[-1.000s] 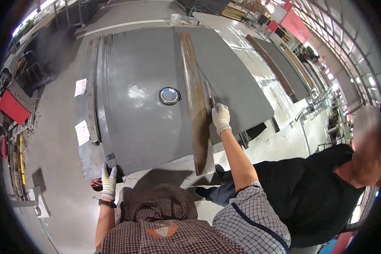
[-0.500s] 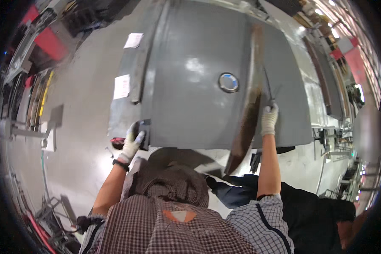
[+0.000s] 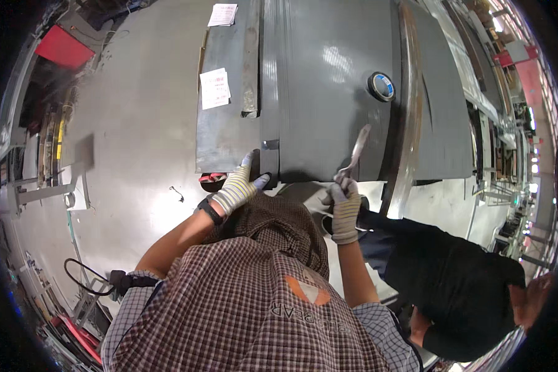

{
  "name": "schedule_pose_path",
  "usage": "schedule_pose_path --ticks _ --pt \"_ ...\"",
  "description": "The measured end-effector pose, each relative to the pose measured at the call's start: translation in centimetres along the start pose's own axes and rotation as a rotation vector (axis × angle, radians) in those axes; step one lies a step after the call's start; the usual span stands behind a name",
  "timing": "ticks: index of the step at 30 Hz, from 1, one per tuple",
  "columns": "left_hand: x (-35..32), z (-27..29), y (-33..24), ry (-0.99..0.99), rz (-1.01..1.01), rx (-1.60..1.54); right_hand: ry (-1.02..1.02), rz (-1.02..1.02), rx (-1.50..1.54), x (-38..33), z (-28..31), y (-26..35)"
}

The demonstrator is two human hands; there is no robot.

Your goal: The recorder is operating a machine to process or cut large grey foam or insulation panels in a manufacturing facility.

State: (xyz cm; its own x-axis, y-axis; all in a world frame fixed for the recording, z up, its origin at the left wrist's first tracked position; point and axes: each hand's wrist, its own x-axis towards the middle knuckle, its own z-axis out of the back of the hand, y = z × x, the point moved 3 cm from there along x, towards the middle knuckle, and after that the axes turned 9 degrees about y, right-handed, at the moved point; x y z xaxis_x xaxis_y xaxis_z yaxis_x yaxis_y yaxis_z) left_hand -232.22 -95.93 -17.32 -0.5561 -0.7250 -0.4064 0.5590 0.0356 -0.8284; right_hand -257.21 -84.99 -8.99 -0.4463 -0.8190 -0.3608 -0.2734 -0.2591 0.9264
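Both hands gloved, well apart, low centre of frame. My right hand [image 3: 345, 206] is closed round the lower end of a slim metal tool [image 3: 357, 150], whose bright end points up over the near part of the dark grey sheet [image 3: 316, 121]. Can't tell if the tip touches the sheet or hangs over it.

My left hand [image 3: 235, 191] is left of centre, thumb and forefinger spread, at the sheet's near left corner by a small black piece [image 3: 270, 162]. Can't tell whether I'm pinching that piece or just resting against it.

Sheet fills the upper centre. On it: tape roll [image 3: 381, 87] right of centre, long brown bar [image 3: 409, 93] further right, running past the near edge. Shorter grey bar [image 3: 251, 65] sits to the left, beside two lots of paper [image 3: 215, 88] at upper left.

My read: step in hand is edge work at that corner, left steadying, right keeping the tool ready. Next move calls for a firm left hold and left fingers out of the tool's path. Watch the co-worker [image 3: 452, 279], lower right, near my right arm.
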Motion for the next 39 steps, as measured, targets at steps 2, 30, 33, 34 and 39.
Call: schedule_pose_path --ticks 2,30,33,34,39 --pt "-1.0 0.5 0.3 0.19 0.131 0.001 -0.015 -0.057 -0.114 -1.7 -1.7 -1.5" --pt "2.5 1.1 0.8 0.112 -0.004 0.363 -0.505 0.56 -1.466 15.3 -0.8 2.3" --pt "0.7 2.5 -0.9 0.254 -0.046 0.353 -0.498 0.529 -1.516 15.6 -0.9 1.6" --pt "0.0 3.9 -3.3 0.102 -0.128 0.252 -0.497 0.546 -1.5 15.6 -0.8 1.6" --pt "0.2 7.5 -6.1 -0.066 -0.68 0.612 -0.495 0.516 -1.483 15.6 -0.3 1.6"
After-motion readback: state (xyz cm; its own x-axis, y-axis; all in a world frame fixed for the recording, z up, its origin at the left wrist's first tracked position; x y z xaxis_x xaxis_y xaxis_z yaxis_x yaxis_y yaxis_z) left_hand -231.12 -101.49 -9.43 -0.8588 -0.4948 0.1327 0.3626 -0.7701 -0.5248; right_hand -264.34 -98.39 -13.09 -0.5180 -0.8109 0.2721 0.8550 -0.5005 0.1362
